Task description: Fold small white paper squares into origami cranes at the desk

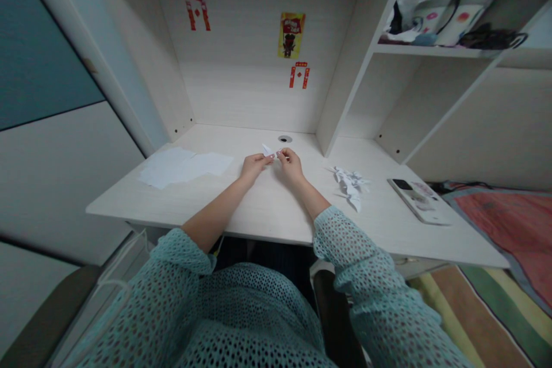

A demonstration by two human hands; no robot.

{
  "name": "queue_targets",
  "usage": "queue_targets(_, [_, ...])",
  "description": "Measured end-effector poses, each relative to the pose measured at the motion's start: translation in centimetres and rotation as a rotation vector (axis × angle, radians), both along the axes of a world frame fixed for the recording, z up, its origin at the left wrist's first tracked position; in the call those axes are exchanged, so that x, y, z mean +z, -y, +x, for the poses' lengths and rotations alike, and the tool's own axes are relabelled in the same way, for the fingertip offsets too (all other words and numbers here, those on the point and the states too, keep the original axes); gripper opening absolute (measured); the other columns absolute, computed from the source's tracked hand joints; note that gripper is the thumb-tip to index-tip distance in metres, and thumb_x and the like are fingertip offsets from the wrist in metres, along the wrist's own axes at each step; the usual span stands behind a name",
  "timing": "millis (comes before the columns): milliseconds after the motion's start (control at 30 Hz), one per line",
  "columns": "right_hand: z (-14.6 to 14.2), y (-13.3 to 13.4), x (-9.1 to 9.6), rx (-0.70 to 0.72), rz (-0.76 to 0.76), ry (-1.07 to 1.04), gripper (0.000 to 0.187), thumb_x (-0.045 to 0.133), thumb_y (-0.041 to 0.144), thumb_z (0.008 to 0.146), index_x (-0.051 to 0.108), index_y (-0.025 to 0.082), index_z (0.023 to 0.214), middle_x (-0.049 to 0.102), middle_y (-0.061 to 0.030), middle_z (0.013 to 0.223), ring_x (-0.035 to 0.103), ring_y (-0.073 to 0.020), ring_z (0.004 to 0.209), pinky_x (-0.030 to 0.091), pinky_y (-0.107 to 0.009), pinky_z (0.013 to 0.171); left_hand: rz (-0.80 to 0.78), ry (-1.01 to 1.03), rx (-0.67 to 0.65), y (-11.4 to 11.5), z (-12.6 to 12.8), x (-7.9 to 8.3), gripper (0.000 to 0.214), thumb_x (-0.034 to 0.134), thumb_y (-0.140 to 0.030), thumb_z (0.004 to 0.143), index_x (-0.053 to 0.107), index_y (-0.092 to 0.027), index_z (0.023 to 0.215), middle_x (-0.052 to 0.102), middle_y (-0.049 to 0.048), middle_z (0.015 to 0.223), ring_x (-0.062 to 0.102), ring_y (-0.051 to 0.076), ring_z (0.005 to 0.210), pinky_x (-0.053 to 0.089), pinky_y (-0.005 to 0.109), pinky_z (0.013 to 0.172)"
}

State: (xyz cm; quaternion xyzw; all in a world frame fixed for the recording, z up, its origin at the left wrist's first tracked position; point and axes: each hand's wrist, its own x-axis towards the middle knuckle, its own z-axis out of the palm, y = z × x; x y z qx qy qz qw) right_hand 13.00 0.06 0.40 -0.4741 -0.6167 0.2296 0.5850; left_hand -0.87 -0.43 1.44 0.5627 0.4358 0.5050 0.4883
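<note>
Over the middle of the white desk (276,207), my left hand (255,165) pinches a small piece of folded white paper (267,150) with a pointed tip. The fingertips of my right hand (291,164) are closed on the right end of the same piece, close beside the left fingertips. Part of the paper is hidden behind my fingers. White paper sheets (176,168) lie spread and overlapping to the left of my hands. On the right rests a heap of small folded paper figures (350,185) with pointed ends, perhaps cranes.
A phone in a light case (418,201) lies near the desk's right side. Behind my hands are a round cable hole (285,139) and the back panel with red stickers (299,75). Decorated cups (461,17) with scissors stand on the upper right shelf.
</note>
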Motion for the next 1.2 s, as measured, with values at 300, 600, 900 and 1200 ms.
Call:
queue_targets(300, [0.0,-0.2,-0.5,-0.009,0.005,0.036,0.025,0.046,0.042,0.077,0.054,0.020,0.073,0.060,-0.0030,0.077,0.052,-0.0163,0.072,0.039,-0.027,0.065,0.048,-0.019,0.017,-0.4,0.0,-0.3,0.038,0.073,-0.051,0.057,0.065,-0.015,0.065,0.068,0.0084,0.074,0.061,0.018,0.071,0.039,0.025,0.058])
queue_targets(600, [0.0,0.2,-0.5,-0.030,0.047,0.053,0.024,0.050,0.042,0.076,0.057,0.020,0.073,0.061,-0.0025,0.075,0.052,-0.0162,0.069,0.039,-0.028,0.065,0.102,-0.005,0.049,-1.1,0.2,-1.0,0.038,0.074,-0.047,0.055,0.067,-0.013,0.069,0.067,0.0060,0.068,0.060,0.016,0.065,0.045,0.028,0.065])
queue_targets(900, [0.8,0.0,0.3,0.001,0.016,-0.070,0.027,0.054,0.043,0.075,0.064,0.018,0.079,0.065,-0.0036,0.078,0.055,-0.0152,0.070,0.039,-0.026,0.064,0.091,-0.044,0.157,-0.7,-0.1,-0.3,0.036,0.067,-0.049,0.064,0.067,-0.013,0.070,0.069,0.0095,0.075,0.063,0.018,0.072,0.043,0.025,0.062])
queue_targets(1200, [1.0,0.6,1.1,-0.019,0.062,-0.013,0.033,0.053,0.039,0.077,0.065,0.021,0.101,0.066,-0.0043,0.089,0.054,-0.0144,0.072,0.041,-0.026,0.064,0.010,-0.036,0.051,-1.0,-0.2,-0.8,0.036,0.063,-0.047,0.069,0.067,-0.014,0.083,0.070,0.0117,0.087,0.063,0.017,0.077,0.039,0.022,0.056])
